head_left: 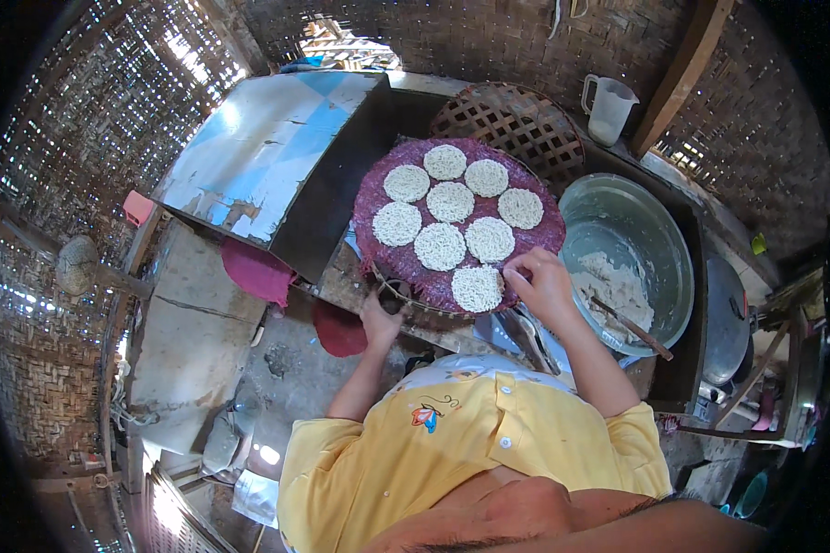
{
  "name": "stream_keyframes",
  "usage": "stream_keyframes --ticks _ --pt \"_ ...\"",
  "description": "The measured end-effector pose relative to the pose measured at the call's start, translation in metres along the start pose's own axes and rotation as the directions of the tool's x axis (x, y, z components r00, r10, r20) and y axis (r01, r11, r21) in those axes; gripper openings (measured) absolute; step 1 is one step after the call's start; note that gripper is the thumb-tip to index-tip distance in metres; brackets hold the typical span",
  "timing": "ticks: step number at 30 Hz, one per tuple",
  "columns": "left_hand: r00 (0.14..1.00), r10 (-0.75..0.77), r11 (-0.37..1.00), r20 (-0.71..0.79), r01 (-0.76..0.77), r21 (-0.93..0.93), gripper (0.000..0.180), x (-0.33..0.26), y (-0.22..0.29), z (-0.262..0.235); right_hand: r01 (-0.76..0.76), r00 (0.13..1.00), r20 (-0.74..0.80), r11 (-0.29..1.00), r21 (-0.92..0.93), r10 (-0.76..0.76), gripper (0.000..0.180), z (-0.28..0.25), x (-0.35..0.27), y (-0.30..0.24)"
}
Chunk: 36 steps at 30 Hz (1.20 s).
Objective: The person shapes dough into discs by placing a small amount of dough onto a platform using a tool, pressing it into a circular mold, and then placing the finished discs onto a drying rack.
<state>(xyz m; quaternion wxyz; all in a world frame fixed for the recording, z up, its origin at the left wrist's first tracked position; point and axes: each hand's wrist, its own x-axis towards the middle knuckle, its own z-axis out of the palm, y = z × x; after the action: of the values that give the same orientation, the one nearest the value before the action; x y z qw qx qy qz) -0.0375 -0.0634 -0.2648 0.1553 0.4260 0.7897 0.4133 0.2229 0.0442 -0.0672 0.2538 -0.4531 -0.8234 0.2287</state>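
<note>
A round woven tray point(413, 301) covered with a purple mesh cloth point(387, 189) lies in front of me. Several flat white discs of grainy rice point(450, 202) are spread over the cloth. At the tray's near left rim, my left hand point(381, 320) is closed round the edge. My right hand point(539, 281) bends its fingers in a pinch at the right edge of the nearest rice disc point(477, 289); its fingertips touch that disc.
Right of the tray stands a large green basin point(678, 267) holding white rice mass point(609, 286) and a wooden spoon point(632, 327). Behind are an openwork basket point(516, 124) and a plastic jug point(610, 109). A blue-and-white box point(277, 138) stands at left, a metal lid point(724, 318) at right.
</note>
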Motion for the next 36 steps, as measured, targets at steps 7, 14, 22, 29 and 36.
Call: stream_keyframes --ticks 7,14,22,29,36 --pt "0.976 0.184 0.915 0.118 -0.213 0.342 0.081 0.008 -0.031 0.029 -0.03 0.997 0.062 0.989 -0.142 0.039 0.015 0.022 0.034 -0.006" --pt "0.982 0.031 0.985 0.189 -0.062 0.161 0.085 0.016 -0.04 0.026 -0.063 0.991 0.101 0.976 -0.208 0.085 0.017 0.026 0.045 -0.007" --pt "0.996 -0.074 0.966 -0.055 0.085 0.244 0.091 0.029 -0.066 0.022 -0.062 0.983 0.158 0.977 -0.203 0.095 0.018 0.03 0.049 -0.009" --pt "0.978 -0.178 0.915 0.108 0.124 0.385 0.095 0.03 -0.056 0.019 -0.04 0.951 0.306 0.999 0.005 0.037 0.014 0.025 0.05 -0.015" --pt "0.979 -0.164 0.93 0.119 0.114 0.349 0.094 0.027 -0.046 0.013 0.095 0.976 0.203 0.991 -0.094 -0.074 0.011 0.018 0.048 -0.014"
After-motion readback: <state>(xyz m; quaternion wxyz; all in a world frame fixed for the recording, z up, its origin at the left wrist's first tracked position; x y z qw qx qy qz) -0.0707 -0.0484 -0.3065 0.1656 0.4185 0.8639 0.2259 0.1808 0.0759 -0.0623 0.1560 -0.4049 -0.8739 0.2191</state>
